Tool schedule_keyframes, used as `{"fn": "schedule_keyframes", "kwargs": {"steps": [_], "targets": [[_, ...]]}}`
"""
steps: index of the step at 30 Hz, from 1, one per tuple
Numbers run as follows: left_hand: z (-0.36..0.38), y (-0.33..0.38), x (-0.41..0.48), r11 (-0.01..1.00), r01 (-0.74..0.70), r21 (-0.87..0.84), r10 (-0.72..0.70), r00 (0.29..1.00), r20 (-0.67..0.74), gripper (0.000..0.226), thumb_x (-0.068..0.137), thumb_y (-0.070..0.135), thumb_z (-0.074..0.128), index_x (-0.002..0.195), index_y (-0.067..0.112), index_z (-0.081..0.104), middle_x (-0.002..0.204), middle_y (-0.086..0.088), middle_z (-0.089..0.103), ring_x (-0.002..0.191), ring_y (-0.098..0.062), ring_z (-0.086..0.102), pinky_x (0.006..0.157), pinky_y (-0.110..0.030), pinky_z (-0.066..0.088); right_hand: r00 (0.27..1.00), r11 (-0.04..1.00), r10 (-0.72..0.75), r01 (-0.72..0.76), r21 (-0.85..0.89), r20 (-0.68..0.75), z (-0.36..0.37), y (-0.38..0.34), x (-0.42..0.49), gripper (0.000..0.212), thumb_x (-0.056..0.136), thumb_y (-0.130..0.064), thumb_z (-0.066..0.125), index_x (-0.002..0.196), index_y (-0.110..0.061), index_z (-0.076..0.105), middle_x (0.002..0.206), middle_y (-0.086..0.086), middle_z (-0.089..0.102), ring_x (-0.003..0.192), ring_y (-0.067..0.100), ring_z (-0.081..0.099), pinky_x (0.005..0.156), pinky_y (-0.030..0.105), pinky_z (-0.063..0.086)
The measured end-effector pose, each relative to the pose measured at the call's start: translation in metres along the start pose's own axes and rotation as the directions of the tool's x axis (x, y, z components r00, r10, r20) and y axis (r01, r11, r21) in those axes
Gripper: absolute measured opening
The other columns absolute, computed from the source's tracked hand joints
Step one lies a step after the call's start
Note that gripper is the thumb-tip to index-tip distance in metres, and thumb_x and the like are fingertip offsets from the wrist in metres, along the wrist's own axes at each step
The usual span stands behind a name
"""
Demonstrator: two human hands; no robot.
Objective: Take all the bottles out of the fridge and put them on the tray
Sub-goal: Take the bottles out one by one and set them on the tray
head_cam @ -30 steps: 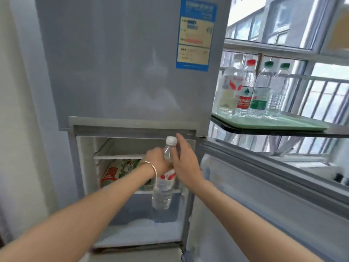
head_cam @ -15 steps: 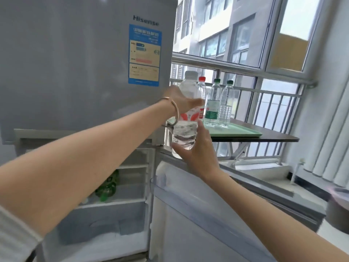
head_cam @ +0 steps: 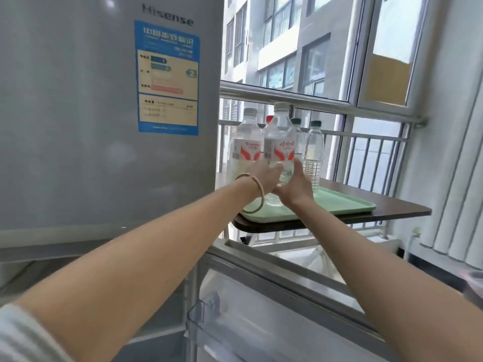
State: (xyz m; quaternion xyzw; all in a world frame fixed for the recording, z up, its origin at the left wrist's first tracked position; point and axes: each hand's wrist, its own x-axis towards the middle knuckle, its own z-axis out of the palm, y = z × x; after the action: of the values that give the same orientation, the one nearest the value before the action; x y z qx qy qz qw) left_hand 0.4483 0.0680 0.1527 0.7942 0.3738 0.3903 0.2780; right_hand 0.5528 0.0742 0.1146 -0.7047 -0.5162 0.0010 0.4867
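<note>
A tall grey fridge [head_cam: 104,113] fills the left, its lower door [head_cam: 274,296] swung open in the near foreground, and to its right a dark brown table [head_cam: 392,209] carries a flat pale green plastic tray [head_cam: 347,205]. Four clear plastic bottles [head_cam: 313,150] stand on the tray's far side. The left hand [head_cam: 264,176] and right hand [head_cam: 295,186] both clasp a fifth clear plastic bottle with a red-and-white label [head_cam: 279,145], upright over the tray's near left part.

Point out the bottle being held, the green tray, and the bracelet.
held bottle [head_cam: 280,150], head view, on its label.
green tray [head_cam: 347,205], head view, on its bare right part.
bracelet [head_cam: 257,190], head view, on the band at the left wrist.
</note>
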Motion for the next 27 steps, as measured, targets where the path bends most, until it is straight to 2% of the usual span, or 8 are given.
{"fn": "schedule_keyframes", "kwargs": {"steps": [3, 6, 9, 13, 17, 19, 22, 27], "targets": [[0.009, -0.021, 0.012, 1.0, -0.006, 0.012, 0.005, 0.998, 0.056, 0.041, 0.1, 0.033, 0.037, 0.125, 0.008, 0.059, 0.104, -0.002, 0.064, 0.092, -0.016, 0.059, 0.073, -0.023, 0.047, 0.999, 0.998, 0.054, -0.054, 0.029, -0.007, 0.015, 0.007, 0.017, 0.078, 0.078, -0.033, 0.073, 0.14, -0.029, 0.026, 0.131, 0.02, 0.053, 0.108, 0.036, 0.061, 0.089, 0.045, 0.053], [0.014, -0.034, 0.02, 0.999, 0.019, 0.033, -0.021, 0.998, 0.056, 0.047, 0.098, 0.036, 0.037, 0.133, 0.01, 0.053, 0.13, -0.01, 0.059, 0.116, -0.025, 0.057, 0.101, -0.038, 0.044, 0.997, 0.997, 0.078, -0.078, -0.005, -0.005, 0.024, 0.011, 0.032, 0.062, 0.089, -0.023, 0.06, 0.141, -0.022, 0.026, 0.13, 0.022, 0.051, 0.103, 0.037, 0.06, 0.076, 0.037, 0.045], [0.016, -0.039, 0.028, 0.999, 0.015, 0.033, -0.017, 0.999, 0.042, 0.041, 0.099, 0.033, 0.036, 0.114, 0.005, 0.062, 0.115, -0.015, 0.065, 0.104, -0.028, 0.06, 0.089, -0.035, 0.043, 0.997, 0.996, 0.071, -0.07, -0.052, 0.008, 0.031, 0.011, 0.042, 0.058, 0.089, -0.023, 0.057, 0.138, -0.018, 0.025, 0.126, 0.023, 0.052, 0.094, 0.035, 0.061, 0.07, 0.036, 0.043], [0.019, -0.039, 0.027, 0.998, 0.019, 0.053, -0.021, 0.999, 0.037, 0.046, 0.098, 0.036, 0.035, 0.13, 0.01, 0.056, 0.126, -0.011, 0.062, 0.118, -0.028, 0.056, 0.102, -0.038, 0.042, 0.995, 0.995, 0.088, -0.086, -0.042, 0.051, 0.032, 0.009, 0.045, 0.061, 0.089, -0.025, 0.056, 0.14, -0.017, 0.023, 0.128, 0.024, 0.05, 0.096, 0.036, 0.061, 0.073, 0.038, 0.046], [0.012, -0.03, 0.018, 0.997, 0.013, 0.071, -0.012, 1.0, -0.02, 0.034, 0.098, 0.028, 0.039, 0.077, 0.01, 0.059, 0.069, -0.002, 0.056, 0.065, -0.019, 0.052, 0.062, -0.029, 0.043, 0.997, 0.996, 0.079, -0.079, -0.038, 0.016, 0.019, -0.001, 0.03, 0.076, 0.084, -0.022, 0.065, 0.145, -0.016, 0.02, 0.135, 0.023, 0.042, 0.114, 0.038, 0.052, 0.093, 0.045, 0.049], [-0.003, -0.02, 0.007, 0.993, 0.022, 0.116, -0.014, 0.998, -0.066, 0.03, 0.098, 0.023, 0.041, 0.077, 0.009, 0.058, 0.065, -0.001, 0.051, 0.056, -0.014, 0.045, 0.053, -0.025, 0.041, 0.988, 0.999, -0.029, 0.031, 0.009, -0.153, 0.007, -0.012, 0.017, 0.064, 0.083, -0.018, 0.066, 0.136, -0.012, 0.032, 0.122, 0.018, 0.05, 0.1, 0.029, 0.055, 0.081, 0.043, 0.053], [-0.033, -0.002, -0.017, 0.989, 0.021, 0.145, 0.003, 0.986, -0.164, 0.026, 0.094, 0.015, 0.045, 0.09, 0.001, 0.066, 0.087, -0.014, 0.068, 0.077, -0.026, 0.067, 0.074, -0.038, 0.058, 0.928, 0.971, -0.203, 0.232, 0.059, -0.312, -0.014, -0.043, -0.018, 0.037, 0.084, -0.005, 0.055, 0.119, -0.009, 0.043, 0.1, 0.012, 0.06, 0.078, 0.021, 0.057, 0.065, 0.038, 0.052], [-0.076, -0.01, -0.087, 0.961, 0.109, 0.252, -0.045, 0.968, -0.248, 0.025, 0.086, 0.013, 0.047, 0.083, 0.003, 0.07, 0.089, -0.017, 0.073, 0.088, -0.032, 0.07, 0.081, -0.039, 0.057, 0.946, 0.942, -0.312, 0.32, 0.105, -0.084, 0.0, -0.087, -0.096, 0.027, 0.082, -0.011, 0.056, 0.108, -0.011, 0.052, 0.094, 0.01, 0.063, 0.08, 0.025, 0.06, 0.065, 0.035, 0.047]]}}
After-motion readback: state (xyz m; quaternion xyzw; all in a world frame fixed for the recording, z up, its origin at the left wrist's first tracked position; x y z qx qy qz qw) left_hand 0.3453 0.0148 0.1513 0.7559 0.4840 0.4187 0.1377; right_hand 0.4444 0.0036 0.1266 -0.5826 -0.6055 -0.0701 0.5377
